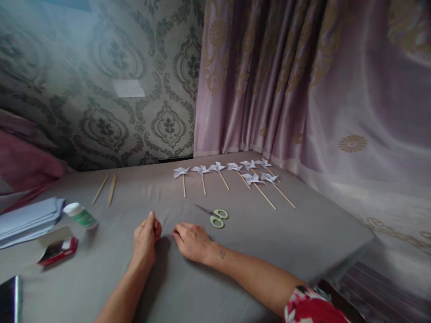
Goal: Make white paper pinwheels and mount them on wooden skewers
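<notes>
My left hand (146, 235) is closed in a loose fist over the grey-covered surface (269, 242), thumb uppermost, with nothing showing in it. Just to its right, my right hand (191, 241) rests palm down with fingers curled under, and no object shows in it either. Nearest to the right hand lies a pair of scissors (217, 217) with light green handles, blades pointing left. Beyond them, several white paper pinwheels (218, 167) on thin wooden sticks (264, 196) lie towards the back right.
Loose wooden sticks (112, 190) lie at the back left. Nearer are a stack of pale paper sheets (30, 220), a white-and-green glue bottle (81, 215) and a small open red box (59, 252). A dark phone-like device (10, 298) sits at the left edge. Curtains (256, 80) hang behind.
</notes>
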`<state>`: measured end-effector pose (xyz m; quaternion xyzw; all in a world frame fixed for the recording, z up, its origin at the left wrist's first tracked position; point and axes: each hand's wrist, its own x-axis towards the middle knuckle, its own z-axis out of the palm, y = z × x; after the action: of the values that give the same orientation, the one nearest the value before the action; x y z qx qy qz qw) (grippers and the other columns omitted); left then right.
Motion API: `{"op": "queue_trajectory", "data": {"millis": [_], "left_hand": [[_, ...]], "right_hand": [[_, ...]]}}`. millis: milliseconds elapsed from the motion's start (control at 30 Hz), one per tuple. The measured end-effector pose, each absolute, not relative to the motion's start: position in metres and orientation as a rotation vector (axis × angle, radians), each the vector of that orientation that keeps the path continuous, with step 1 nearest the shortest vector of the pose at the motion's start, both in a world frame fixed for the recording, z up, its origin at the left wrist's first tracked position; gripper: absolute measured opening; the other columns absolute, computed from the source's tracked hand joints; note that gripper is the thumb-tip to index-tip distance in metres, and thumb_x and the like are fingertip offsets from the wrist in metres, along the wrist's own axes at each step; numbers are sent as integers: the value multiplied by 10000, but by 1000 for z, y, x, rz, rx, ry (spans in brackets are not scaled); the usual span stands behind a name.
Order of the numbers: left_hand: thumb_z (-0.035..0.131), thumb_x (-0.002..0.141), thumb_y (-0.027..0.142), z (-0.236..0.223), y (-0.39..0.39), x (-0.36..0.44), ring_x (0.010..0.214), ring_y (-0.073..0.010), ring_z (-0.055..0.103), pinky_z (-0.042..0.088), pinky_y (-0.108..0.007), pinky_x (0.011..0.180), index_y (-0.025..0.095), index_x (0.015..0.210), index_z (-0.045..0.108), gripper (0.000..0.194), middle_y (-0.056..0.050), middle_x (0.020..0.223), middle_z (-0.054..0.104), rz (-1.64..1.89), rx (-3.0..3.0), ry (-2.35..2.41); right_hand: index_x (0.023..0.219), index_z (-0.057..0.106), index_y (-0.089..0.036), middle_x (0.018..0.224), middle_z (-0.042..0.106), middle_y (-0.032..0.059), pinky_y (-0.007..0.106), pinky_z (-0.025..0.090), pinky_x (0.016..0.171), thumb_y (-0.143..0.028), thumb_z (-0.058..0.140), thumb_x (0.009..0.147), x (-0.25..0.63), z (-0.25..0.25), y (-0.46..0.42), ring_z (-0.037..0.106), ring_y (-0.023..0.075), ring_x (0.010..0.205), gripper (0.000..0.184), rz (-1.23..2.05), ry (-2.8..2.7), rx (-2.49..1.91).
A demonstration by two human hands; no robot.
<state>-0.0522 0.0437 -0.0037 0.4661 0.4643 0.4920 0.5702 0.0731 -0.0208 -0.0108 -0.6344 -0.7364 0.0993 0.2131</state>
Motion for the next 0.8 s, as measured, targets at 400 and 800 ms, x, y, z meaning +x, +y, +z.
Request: {"op": "queue_trajectory", "data": {"millis": [400, 800], "left_hand": [[619, 639, 562, -24, 55, -54, 447, -73, 409, 303, -191, 428, 166, 615, 531, 407, 35, 515, 489, 1351, 998, 1177], [529, 792, 419, -31, 57, -52, 448, -78, 440, 343, -203, 461, 142, 714, 576, 291, 33, 548, 503, 1333, 1035, 1295]], "right_hand": [[949, 611, -201, 962, 687, 53, 252, 394, 709, -272, 417, 962, 72, -25, -25, 643, 174, 895, 207, 250, -2075, -1754], [891, 599, -196, 904, 668, 43, 260, 358, 668, -238, 430, 956, 72, -33, -28, 633, 175, 826, 186, 213, -2102, -1713]]}}
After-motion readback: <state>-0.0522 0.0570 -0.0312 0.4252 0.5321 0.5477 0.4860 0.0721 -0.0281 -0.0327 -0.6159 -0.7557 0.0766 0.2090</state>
